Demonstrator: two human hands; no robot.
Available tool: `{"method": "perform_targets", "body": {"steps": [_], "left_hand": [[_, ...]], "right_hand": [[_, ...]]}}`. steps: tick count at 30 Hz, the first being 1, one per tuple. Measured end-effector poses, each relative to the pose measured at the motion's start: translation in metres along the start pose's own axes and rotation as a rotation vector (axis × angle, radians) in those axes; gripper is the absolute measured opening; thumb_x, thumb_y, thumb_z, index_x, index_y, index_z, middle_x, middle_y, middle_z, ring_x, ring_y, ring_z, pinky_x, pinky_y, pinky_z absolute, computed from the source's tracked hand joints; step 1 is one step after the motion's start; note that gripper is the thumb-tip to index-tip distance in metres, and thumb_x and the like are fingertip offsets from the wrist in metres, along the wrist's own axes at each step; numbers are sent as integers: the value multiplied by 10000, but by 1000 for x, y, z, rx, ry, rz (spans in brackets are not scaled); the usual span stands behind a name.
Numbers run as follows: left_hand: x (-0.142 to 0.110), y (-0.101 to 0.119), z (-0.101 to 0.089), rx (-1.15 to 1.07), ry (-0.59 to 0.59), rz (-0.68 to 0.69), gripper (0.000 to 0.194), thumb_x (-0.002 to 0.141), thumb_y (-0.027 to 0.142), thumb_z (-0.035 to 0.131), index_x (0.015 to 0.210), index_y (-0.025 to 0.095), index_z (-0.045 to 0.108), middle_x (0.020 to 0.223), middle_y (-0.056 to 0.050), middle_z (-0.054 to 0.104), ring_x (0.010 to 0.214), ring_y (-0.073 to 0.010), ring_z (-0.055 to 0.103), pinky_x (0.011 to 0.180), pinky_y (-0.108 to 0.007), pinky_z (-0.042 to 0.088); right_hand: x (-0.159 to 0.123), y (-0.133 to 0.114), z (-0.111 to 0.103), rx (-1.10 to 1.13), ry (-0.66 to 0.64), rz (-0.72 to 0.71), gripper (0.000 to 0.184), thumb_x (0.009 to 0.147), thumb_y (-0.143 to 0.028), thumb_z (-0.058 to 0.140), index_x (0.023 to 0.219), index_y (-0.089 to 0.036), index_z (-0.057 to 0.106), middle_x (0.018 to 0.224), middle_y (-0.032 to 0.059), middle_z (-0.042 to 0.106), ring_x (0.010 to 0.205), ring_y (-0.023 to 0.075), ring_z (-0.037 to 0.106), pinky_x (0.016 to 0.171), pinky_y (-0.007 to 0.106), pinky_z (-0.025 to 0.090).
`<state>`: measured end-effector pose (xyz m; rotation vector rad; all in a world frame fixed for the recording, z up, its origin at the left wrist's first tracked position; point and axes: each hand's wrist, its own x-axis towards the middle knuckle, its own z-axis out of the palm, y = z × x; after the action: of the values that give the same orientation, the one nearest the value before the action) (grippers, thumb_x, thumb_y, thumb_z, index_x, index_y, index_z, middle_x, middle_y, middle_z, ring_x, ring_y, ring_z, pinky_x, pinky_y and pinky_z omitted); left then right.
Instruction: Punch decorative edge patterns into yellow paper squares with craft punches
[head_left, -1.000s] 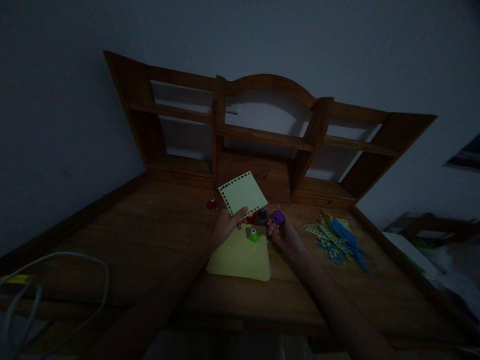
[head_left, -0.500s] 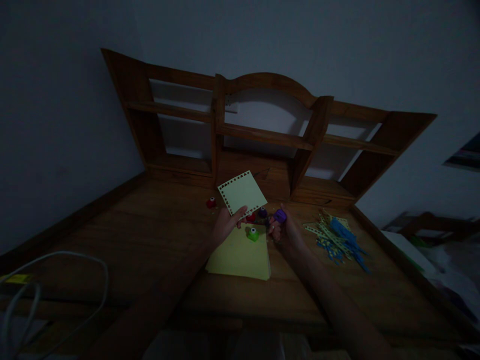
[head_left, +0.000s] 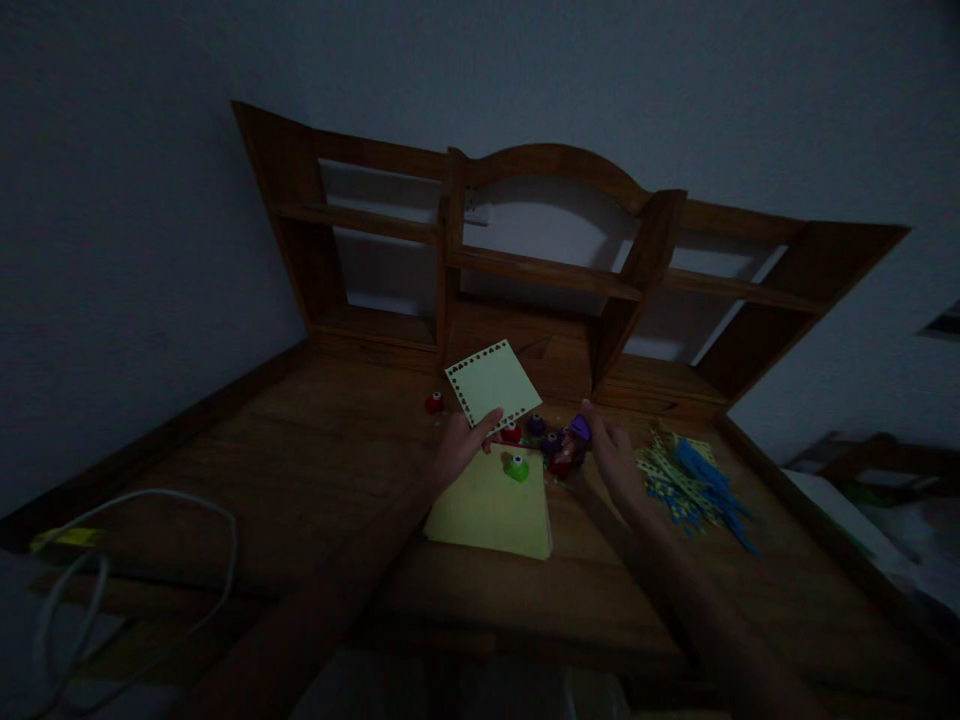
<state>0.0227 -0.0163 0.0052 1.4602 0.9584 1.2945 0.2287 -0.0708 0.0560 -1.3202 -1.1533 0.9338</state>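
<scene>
My left hand (head_left: pixel 463 444) pinches the lower edge of a pale yellow sheet of paper (head_left: pixel 495 385), thumb on top. Small punched shapes line several of its edges. A purple craft punch (head_left: pixel 580 427) is in the fingers of my right hand (head_left: pixel 611 450), to the right of the sheet and apart from it. Beneath lies a stack of yellow paper (head_left: pixel 487 515) with a green craft punch (head_left: pixel 517 468) on it. Red and purple punches sit around, among them a red punch (head_left: pixel 511 433) and a purple punch (head_left: pixel 536 425); some are partly hidden by my right hand.
Another red punch (head_left: pixel 434 402) stands at the left. Punched yellow strips (head_left: pixel 664 465) and blue paper scraps (head_left: pixel 709 480) are heaped on the right of the wooden desk (head_left: pixel 322 470). A wooden shelf unit (head_left: pixel 547 270) rises behind. A white cable (head_left: pixel 225 520) loops at the left front.
My right hand has moved right with the purple punch and turned it, uncovering more punches beneath. My left hand still holds the sheet. The whole view has shifted slightly.
</scene>
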Motion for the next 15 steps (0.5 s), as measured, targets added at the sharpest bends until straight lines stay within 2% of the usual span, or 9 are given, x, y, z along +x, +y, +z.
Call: {"method": "perform_targets", "body": {"steps": [2, 5, 10, 15], "left_hand": [[0, 1, 1, -13, -4, -3, 312, 824, 447, 605, 783, 137, 599, 638, -11, 598, 476, -103, 499, 444, -212, 395], [1, 2, 2, -28, -1, -9, 309, 804, 445, 628, 790, 137, 601, 625, -7, 591, 462, -101, 489, 432, -214, 389], [2, 0, 2, -37, 7, -10, 326, 798, 456, 632, 801, 131, 605, 630, -12, 600, 455, -100, 491, 422, -210, 382], [3, -2, 0, -18, 6, -2, 325, 804, 459, 626, 757, 138, 600, 591, -5, 585, 456, -102, 494, 436, -209, 387]], "right_hand": [[-2, -3, -7, -81, -13, -71, 583, 804, -678, 523, 503, -189, 622, 489, 65, 638, 510, 193, 618, 550, 289, 477], [-5, 7, -18, -154, -3, -150, 586, 832, -662, 496, 509, -197, 646, 541, 65, 664, 572, 204, 632, 642, 308, 482], [-11, 34, -27, -206, 71, -167, 575, 844, -659, 471, 633, -179, 704, 597, 62, 682, 554, 199, 601, 589, 301, 444], [-14, 41, -28, -156, 115, -178, 521, 813, -639, 534, 630, -178, 697, 623, 67, 684, 616, 213, 610, 605, 296, 436]]}}
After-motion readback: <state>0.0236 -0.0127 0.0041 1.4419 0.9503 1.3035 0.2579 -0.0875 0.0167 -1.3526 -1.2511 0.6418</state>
